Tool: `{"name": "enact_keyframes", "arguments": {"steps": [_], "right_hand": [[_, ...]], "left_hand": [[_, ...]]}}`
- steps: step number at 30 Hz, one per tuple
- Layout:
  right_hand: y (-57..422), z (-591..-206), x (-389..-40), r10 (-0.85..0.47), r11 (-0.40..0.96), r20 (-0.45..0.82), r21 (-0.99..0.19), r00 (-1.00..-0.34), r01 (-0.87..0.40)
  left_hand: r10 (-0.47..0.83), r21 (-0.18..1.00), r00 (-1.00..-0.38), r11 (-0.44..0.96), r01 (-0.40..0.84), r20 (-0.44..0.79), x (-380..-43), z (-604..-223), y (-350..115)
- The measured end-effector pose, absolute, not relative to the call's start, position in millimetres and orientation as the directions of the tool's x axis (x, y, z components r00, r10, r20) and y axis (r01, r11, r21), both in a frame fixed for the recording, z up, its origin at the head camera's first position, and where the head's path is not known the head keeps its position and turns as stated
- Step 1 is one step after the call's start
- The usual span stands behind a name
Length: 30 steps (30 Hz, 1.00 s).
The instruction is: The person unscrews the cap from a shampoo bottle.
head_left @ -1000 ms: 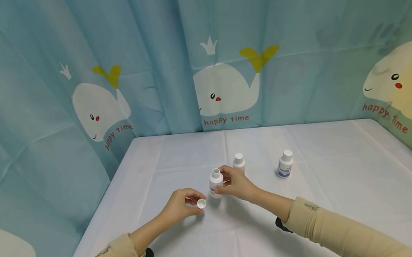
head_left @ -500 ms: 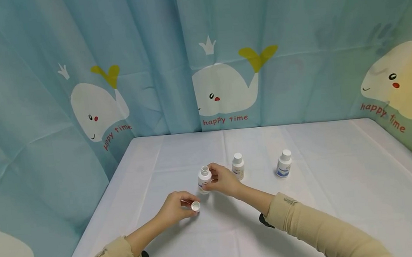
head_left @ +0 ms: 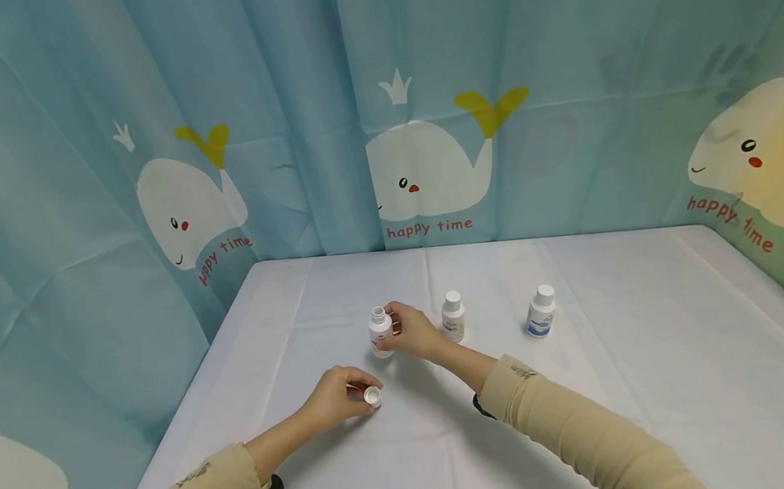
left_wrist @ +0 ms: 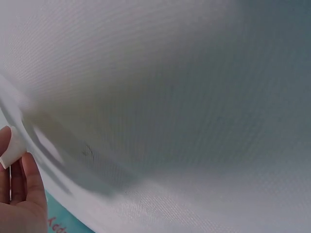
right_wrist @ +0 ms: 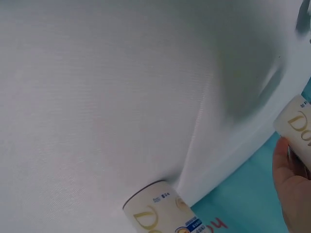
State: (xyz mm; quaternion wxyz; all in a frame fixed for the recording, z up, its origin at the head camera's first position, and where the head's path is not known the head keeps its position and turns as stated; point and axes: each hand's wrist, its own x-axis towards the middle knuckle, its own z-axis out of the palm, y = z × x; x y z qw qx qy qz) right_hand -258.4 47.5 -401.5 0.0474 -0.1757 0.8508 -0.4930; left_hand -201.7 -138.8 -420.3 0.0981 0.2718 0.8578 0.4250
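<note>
A small white screw cap [head_left: 373, 397] is pinched between the thumb and fingers of my left hand [head_left: 341, 396], its hollow inside facing up toward the head camera. In the left wrist view the cap [left_wrist: 15, 148] shows at the far left edge. Farther back, my right hand [head_left: 412, 334] grips an uncapped white bottle [head_left: 379, 327] by its side, upright with the threaded neck bare. Gold lettering on this bottle [right_wrist: 297, 127] appears in the right wrist view. Just right of that hand, a capped white bottle [head_left: 453, 319] stands on the table.
Another capped white bottle [head_left: 540, 313] with a blue label band stands farther right. A white cloth [head_left: 629, 348] covers the table. Behind it and along its left side hangs a blue curtain [head_left: 310, 126] with whale prints.
My right hand has carried the uncapped bottle left and toward the back, uncovering more of the middle bottle. My left hand, still pinching the cap, has shifted slightly left.
</note>
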Motion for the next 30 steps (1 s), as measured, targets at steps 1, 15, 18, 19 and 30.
{"name": "enact_keyframes", "arguments": {"steps": [1, 15, 18, 19, 30], "right_hand": [[46.3, -402.1, -259.9, -0.346, 0.452, 0.093, -0.856, -0.934, -0.252], [35.6, -411.7, -271.7, -0.31, 0.479, 0.055, -0.853, -0.949, -0.206], [35.1, -414.2, -274.1, -0.312, 0.488, 0.059, -0.847, -0.948, -0.213], [34.9, -414.8, -275.0, -0.31, 0.491, 0.062, -0.844, -0.949, -0.216], [30.8, -413.5, -283.9, -0.306, 0.543, 0.083, -0.803, -0.948, -0.246]], "left_hand": [[0.554, 0.782, -0.83, 0.489, 0.387, 0.064, -202.0, -420.8, -138.6], [0.535, 0.8, -0.845, 0.497, 0.336, 0.022, -201.3, -421.1, -138.5], [0.533, 0.802, -0.846, 0.498, 0.33, 0.017, -201.0, -420.0, -137.8], [0.535, 0.804, -0.845, 0.495, 0.33, 0.017, -200.9, -420.0, -137.9], [0.592, 0.81, -0.803, 0.435, 0.393, 0.072, -208.3, -430.6, -142.6]]}}
